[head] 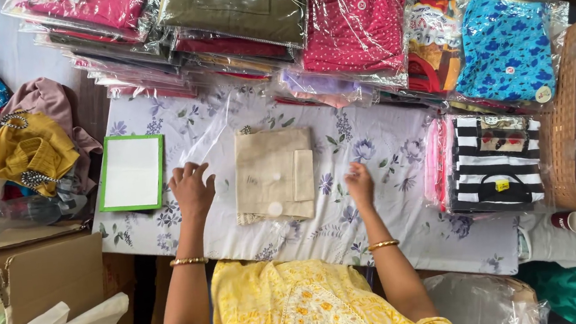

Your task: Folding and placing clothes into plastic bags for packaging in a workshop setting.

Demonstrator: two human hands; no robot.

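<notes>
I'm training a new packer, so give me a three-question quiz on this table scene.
1. True or false: the left hand grips the green-framed board.
2. What lies between the two hands?
A. a striped garment
B. a folded beige garment
C. a paper cup
3. Which hand is nearer the wicker basket?

Key
1. False; it rests flat on the clear plastic bag.
2. B, the folded beige garment.
3. The right hand.

Clear bags of pink (357, 20), olive (236, 7) and blue (506, 49) cloth lay at twelve; a striped pack (496, 164) at three.
</notes>
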